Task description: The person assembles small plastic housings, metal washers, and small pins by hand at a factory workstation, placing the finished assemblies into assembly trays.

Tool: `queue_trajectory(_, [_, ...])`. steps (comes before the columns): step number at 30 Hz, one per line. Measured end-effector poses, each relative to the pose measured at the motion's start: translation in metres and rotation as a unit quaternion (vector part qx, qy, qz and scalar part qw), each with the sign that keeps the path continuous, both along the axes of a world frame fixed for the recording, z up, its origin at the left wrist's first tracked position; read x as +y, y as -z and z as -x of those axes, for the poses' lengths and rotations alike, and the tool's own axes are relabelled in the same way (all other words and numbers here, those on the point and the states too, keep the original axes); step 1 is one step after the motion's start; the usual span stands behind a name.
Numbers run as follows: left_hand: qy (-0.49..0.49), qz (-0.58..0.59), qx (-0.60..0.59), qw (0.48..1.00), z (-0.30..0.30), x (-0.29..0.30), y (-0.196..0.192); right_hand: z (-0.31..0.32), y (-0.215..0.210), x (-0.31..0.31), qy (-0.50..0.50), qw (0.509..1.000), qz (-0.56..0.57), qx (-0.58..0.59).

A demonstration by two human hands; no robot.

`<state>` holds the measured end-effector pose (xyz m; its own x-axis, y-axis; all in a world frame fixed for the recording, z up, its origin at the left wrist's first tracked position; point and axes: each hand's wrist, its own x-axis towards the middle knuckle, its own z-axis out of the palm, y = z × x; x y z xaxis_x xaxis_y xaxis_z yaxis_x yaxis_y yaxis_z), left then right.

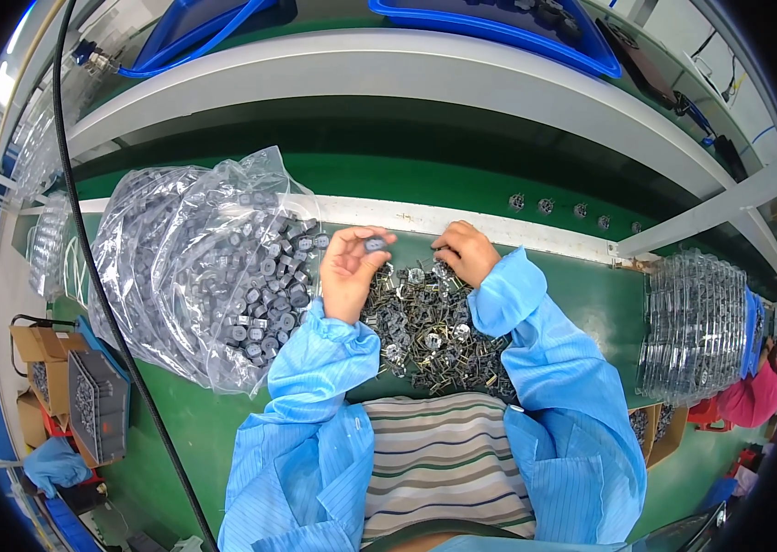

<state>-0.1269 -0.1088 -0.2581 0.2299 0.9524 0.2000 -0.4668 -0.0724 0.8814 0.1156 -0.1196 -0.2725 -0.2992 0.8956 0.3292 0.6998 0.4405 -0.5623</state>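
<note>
My left hand (349, 271) is raised over the green bench, pinching one small grey round part (375, 245) between thumb and fingertips. My right hand (465, 250) reaches down with curled fingers into the far edge of a loose pile of small dark metal parts with pins (425, 331); whether it holds one is hidden. Both forearms wear light blue sleeves. A clear plastic bag full of grey round parts (223, 276) lies just left of my left hand.
A stack of clear plastic trays (692, 322) stands at the right. Cardboard boxes and a dark tray of parts (94, 405) sit at the lower left. A black cable (103, 304) crosses the left side. Blue bins (499, 28) rest on the shelf above. Another person's pink sleeve (756, 396) shows far right.
</note>
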Motion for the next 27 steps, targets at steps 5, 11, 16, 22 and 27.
queue_trajectory(5, [0.067, 0.037, 0.037, 0.996, -0.006, -0.008, -0.002, 0.005, -0.017, -0.007, 0.063, 0.911, 0.221, 0.343])
queue_trajectory(11, [0.123, 0.046, 0.06, 0.989, -0.013, -0.017, 0.0, 0.028, -0.053, -0.028, 0.012, 0.964, 0.043, 0.263])
queue_trajectory(16, [0.218, 0.198, -0.026, 0.955, -0.008, -0.021, -0.003, 0.033, -0.06, -0.025, -0.023, 0.978, -0.076, 0.194])
queue_trajectory(22, [0.267, 0.244, -0.015, 0.932, -0.007, -0.019, -0.009, 0.033, -0.063, -0.028, -0.049, 0.984, -0.141, 0.097])
queue_trajectory(27, [0.263, 0.234, -0.014, 0.936, -0.007, -0.02, -0.007, 0.039, -0.062, -0.031, -0.035, 0.984, -0.159, 0.072])
